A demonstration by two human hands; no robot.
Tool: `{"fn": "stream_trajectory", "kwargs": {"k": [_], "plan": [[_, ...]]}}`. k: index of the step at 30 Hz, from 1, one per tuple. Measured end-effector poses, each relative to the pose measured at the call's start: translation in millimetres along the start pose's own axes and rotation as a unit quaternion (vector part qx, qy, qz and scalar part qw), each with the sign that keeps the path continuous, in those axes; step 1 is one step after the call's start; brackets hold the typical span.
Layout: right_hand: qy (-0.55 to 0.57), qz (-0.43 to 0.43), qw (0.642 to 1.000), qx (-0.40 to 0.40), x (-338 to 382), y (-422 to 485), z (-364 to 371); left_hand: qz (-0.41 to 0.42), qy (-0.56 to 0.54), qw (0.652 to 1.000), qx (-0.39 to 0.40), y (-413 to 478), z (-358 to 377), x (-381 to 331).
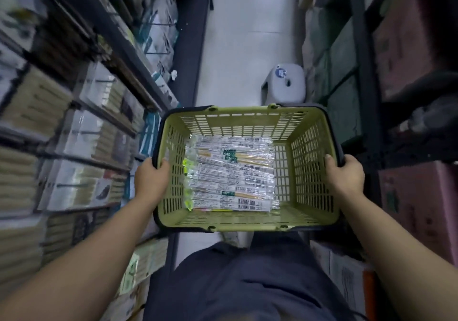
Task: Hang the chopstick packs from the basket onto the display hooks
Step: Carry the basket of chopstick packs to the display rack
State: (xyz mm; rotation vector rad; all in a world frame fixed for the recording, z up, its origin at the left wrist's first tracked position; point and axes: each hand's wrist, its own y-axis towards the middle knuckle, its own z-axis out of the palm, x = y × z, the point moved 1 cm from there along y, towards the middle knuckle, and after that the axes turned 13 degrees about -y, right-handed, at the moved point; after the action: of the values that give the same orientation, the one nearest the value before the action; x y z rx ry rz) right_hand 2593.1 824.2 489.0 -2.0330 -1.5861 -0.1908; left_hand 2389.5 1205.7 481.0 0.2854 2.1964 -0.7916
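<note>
Basket (247, 224) of olive plastic held before you, chopstick packs (230, 174) stacked flat on its floor, your left hand (151, 179) gripping its left rim, your right hand (344, 175) gripping its right rim.

Your view is running dim overall; the brightest light is falling on the pale floor (247, 35) down the aisle. Motion blur is smearing the left shelves (37, 112), worst toward the edge. Wide-angle distortion is bending the uprights (364, 60) at both sides. Wrapping on the chopstick packs (230, 174) is catching mild glare; the basket (309, 162) is reading sharp. The right-hand boxes (401, 48) are sitting in shadow.
</note>
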Motion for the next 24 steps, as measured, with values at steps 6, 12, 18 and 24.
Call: {"fn": "stream_trajectory", "kwargs": {"k": [6,12,18,24], "plan": [[-0.009,-0.027,1.0,0.008,103.8,126.1,3.7,-0.018,-0.02,0.999,-0.025,92.4,37.7,-76.3],[-0.035,-0.068,0.996,0.046,211.4,258.5,12.4,-0.065,-0.036,0.993,-0.089,173.7,83.0,-148.3],[-0.078,-0.161,0.979,0.093,342.3,364.6,20.6,-0.128,-0.085,0.979,-0.131,247.4,107.3,-198.1],[-0.113,-0.215,0.966,0.09,456.8,446.8,56.0,-0.153,-0.106,0.969,-0.163,316.8,121.1,-228.6]]}}
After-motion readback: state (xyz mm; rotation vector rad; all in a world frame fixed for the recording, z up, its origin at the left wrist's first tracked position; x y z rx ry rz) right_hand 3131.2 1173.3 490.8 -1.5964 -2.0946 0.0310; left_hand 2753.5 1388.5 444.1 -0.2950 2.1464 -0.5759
